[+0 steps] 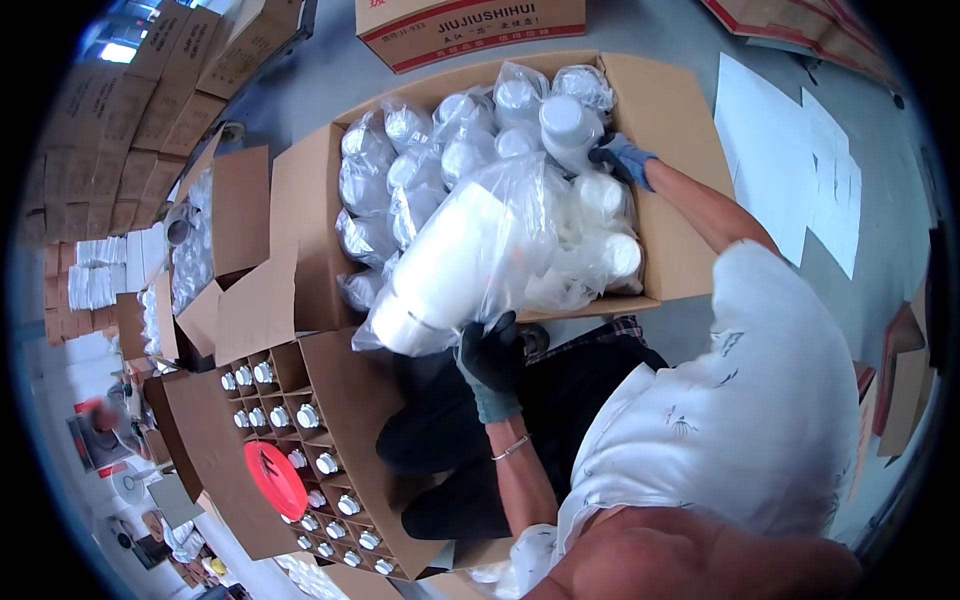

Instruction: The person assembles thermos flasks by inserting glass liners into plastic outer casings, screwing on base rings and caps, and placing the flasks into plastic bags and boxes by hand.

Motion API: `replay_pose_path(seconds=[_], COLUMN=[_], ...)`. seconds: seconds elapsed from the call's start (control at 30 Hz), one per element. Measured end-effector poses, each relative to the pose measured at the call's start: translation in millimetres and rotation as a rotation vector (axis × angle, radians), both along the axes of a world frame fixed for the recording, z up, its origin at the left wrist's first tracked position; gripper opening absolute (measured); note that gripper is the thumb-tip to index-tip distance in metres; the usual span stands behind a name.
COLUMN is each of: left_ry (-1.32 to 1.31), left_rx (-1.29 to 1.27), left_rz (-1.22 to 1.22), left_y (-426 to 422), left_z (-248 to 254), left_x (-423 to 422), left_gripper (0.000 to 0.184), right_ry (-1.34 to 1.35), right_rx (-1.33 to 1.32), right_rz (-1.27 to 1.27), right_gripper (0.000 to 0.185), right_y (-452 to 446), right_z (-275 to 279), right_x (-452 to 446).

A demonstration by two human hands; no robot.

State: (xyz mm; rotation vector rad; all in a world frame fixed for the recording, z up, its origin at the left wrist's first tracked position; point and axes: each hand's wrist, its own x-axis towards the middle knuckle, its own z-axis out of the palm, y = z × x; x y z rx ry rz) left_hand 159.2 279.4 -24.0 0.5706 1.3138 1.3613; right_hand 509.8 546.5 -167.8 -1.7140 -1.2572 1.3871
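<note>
My left hand (490, 362), in a grey and black glove, is closed on the lower edge of a clear plastic bag. Inside the bag lies a large white bottle-like container (450, 255), tilted over the open carton (325, 200). My right hand (626, 163), in a blue-grey glove, reaches to the carton's far right side. Its dark fingertips curl against a white bottle (570, 128), which stands a little higher than its neighbours. Several more white containers (465, 155) in clear wrapping fill the carton in rows.
Below left, a divided carton (345, 420) holds several white-capped bottles, with a red round object (275, 480) on top. A printed carton (470, 35) stands behind. Stacked boxes (120, 120) rise at left. White sheets (790, 150) lie on the floor. Another person (115, 420) is far left.
</note>
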Motion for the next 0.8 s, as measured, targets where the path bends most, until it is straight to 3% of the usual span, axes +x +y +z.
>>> replay_pose_path(seconds=[0.03,0.1,0.17,0.23,0.3,0.37,0.43,0.53,0.57,0.6,0.67,0.7,0.77,0.8], left_ry=[-0.086,-0.567,-0.700,-0.579,-0.664,-0.582,-0.434,-0.052,-0.062,-0.340,-0.499,-0.474,-0.288,-0.433], left_rx=[0.006,-0.071,-0.063,-0.102,-0.028,-0.018,-0.062,-0.012,-0.013,-0.017,0.123,0.172,0.260,0.276], left_rz=[-0.015,-0.015,-0.159,-0.192,-0.275,-0.271,-0.314,-0.607,-0.590,-0.482,-0.247,-0.083,0.137,0.322], left_y=[12,47,94,142,177,197,195,162,152,129,99,76,16,-17], left_z=[3,-2,-31,-22,-40,-58,-75,-58,-58,-23,-7,20,48,85], left_x=[7,14,25,71,117,164,202,185,167,140,78,45,-20,-40], left_gripper=[0.019,0.020,0.020,0.022,0.021,0.020,0.034,0.059,0.058,0.058,0.053,0.048,0.048,0.049], right_ry=[0.187,0.018,-0.021,-0.042,0.081,0.069,0.120,0.416,0.476,0.555,0.846,0.850,0.739,0.704], right_rx=[0.115,0.124,0.336,0.723,0.668,0.714,0.706,0.682,0.711,0.610,0.385,0.361,0.550,0.669], right_rz=[-0.054,-0.111,-0.142,-0.099,-0.268,-0.226,-0.239,-0.122,-0.027,-0.031,-0.046,0.031,0.352,0.522], right_gripper=[0.022,0.033,0.040,0.031,0.027,0.031,0.038,0.040,0.041,0.039,0.040,0.044,0.051,0.055], right_y=[-7,-28,-40,-53,-68,-88,-102,-114,-116,-126,-146,-161,-204,-227], right_z=[22,138,183,214,229,246,249,218,206,204,176,173,193,206], right_x=[7,17,46,70,79,69,50,27,16,-12,-71,-101,-157,-179])
